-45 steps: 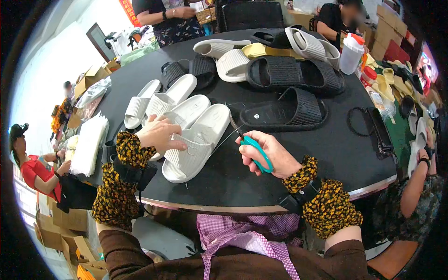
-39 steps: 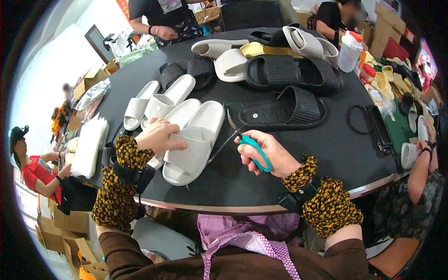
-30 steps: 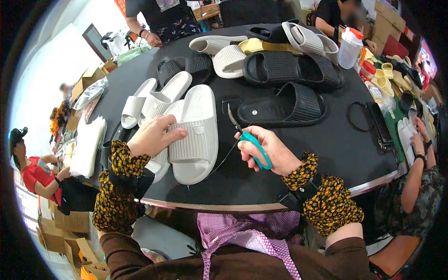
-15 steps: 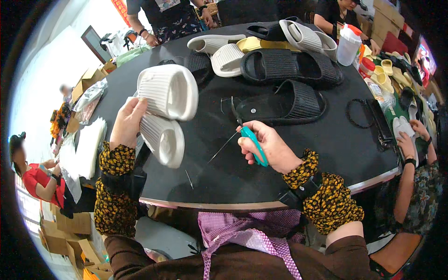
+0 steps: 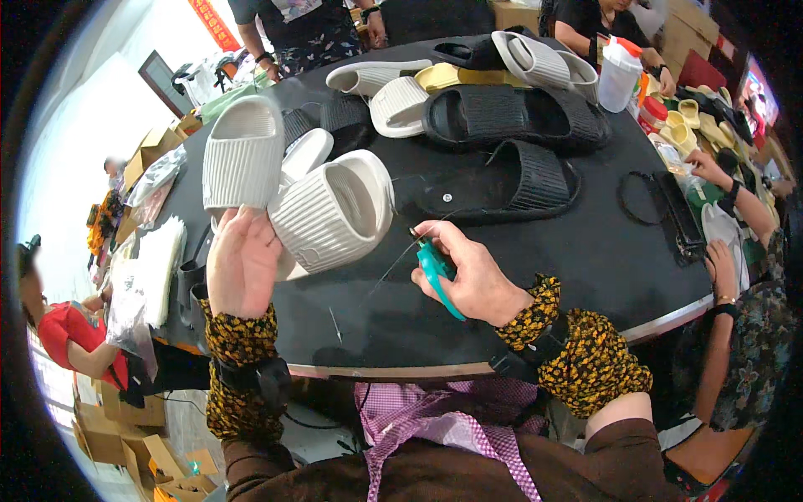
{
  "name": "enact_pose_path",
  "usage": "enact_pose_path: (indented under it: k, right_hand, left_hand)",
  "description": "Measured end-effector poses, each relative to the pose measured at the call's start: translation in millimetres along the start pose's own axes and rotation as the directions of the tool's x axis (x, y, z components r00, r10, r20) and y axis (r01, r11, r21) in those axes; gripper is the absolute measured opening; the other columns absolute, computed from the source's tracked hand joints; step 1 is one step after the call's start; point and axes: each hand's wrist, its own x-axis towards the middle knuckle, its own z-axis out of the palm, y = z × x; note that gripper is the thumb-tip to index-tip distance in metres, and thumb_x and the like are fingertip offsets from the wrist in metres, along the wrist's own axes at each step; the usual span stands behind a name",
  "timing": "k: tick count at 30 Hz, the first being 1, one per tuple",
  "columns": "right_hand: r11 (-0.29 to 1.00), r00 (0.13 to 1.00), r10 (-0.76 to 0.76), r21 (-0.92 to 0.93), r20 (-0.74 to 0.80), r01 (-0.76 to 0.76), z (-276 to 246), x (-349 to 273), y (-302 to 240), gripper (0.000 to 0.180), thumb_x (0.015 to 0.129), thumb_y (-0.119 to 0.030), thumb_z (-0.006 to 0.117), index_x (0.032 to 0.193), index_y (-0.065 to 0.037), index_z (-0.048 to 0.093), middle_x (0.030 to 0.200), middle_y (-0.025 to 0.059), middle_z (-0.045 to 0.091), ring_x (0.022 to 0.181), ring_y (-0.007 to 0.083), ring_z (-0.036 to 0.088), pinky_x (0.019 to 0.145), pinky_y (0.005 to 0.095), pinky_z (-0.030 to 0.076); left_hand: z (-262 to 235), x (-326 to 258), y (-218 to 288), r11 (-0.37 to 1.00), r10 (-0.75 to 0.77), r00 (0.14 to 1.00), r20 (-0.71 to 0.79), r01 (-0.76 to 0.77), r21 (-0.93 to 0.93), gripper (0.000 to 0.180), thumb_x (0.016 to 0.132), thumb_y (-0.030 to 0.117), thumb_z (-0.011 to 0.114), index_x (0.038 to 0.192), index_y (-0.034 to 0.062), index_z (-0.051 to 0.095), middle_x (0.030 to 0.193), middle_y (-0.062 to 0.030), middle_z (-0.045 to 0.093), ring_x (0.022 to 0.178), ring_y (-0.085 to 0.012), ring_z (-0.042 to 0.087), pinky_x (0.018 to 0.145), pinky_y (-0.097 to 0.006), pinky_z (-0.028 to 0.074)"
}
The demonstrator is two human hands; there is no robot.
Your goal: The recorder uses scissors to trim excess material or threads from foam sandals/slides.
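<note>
Gripping scissors (image 5: 436, 280), right hand (image 5: 473, 274); unfurled left (image 5: 242, 266) against slippers (image 5: 242, 167).

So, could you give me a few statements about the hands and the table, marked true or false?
1. The right hand holds teal-handled scissors. True.
2. The left hand is at a yellow slide. False: its fingertips are at a white slide.
3. A black slide lies on the tabletop, beyond the right hand. True.
4. The tabletop is bright red. False: it is black.
5. A bottle stands toward the far right. True.
</note>
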Motion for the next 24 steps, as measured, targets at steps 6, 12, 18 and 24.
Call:
enact_pose_path:
  k: [6,12,18,24]
  right_hand:
    - [0.979,0.991,-0.124,-0.169,-0.057,0.113,-1.2,-1.6,-3.7,0.044,0.076,-0.01,0.067,0.113,-0.002,0.045,0.077,0.0084,0.056,0.065,0.0117,0.054,0.062,0.0274,0.046]
    - [0.971,0.992,-0.103,-0.224,-0.077,0.084,-1.5,-0.1,0.3,0.041,0.075,-0.009,0.066,0.111,-0.002,0.046,0.078,0.0154,0.059,0.066,0.0238,0.061,0.062,0.0331,0.048]
    - [0.972,0.994,-0.071,-0.23,-0.078,0.051,-3.0,-1.3,2.5,0.04,0.076,-0.009,0.065,0.111,-0.002,0.047,0.075,0.0158,0.062,0.068,0.0264,0.063,0.062,0.0348,0.048]
    - [0.965,0.988,-0.124,-0.243,-0.088,0.099,-3.4,0.0,5.3,0.038,0.076,-0.008,0.065,0.109,-0.002,0.047,0.073,0.0147,0.061,0.067,0.0266,0.063,0.061,0.0335,0.048]
  left_hand:
    - [8.0,-4.1,-15.4,0.991,0.086,0.996,0.031,-0.082,-0.103,0.029,0.089,0.009,0.046,0.117,0.0027,0.04,0.111,-0.0085,0.05,0.11,-0.0234,0.047,0.095,-0.039,0.036]
    - [24.5,-13.3,-33.2,0.988,0.14,0.99,0.031,-0.138,-0.07,0.036,0.09,0.008,0.043,0.125,0.0022,0.037,0.124,-0.0119,0.045,0.115,-0.0259,0.044,0.101,-0.042,0.033]
    - [43.3,-21.1,-43.1,0.993,0.115,0.993,-0.017,-0.115,0.01,0.04,0.087,0.005,0.045,0.125,-0.0008,0.036,0.123,-0.0151,0.044,0.118,-0.0267,0.042,0.099,-0.041,0.033]
    - [40.0,-24.2,-45.8,0.994,0.102,0.995,-0.006,-0.102,0.032,0.035,0.087,0.005,0.045,0.121,0.0004,0.039,0.115,-0.0143,0.049,0.112,-0.0262,0.047,0.095,-0.04,0.037]
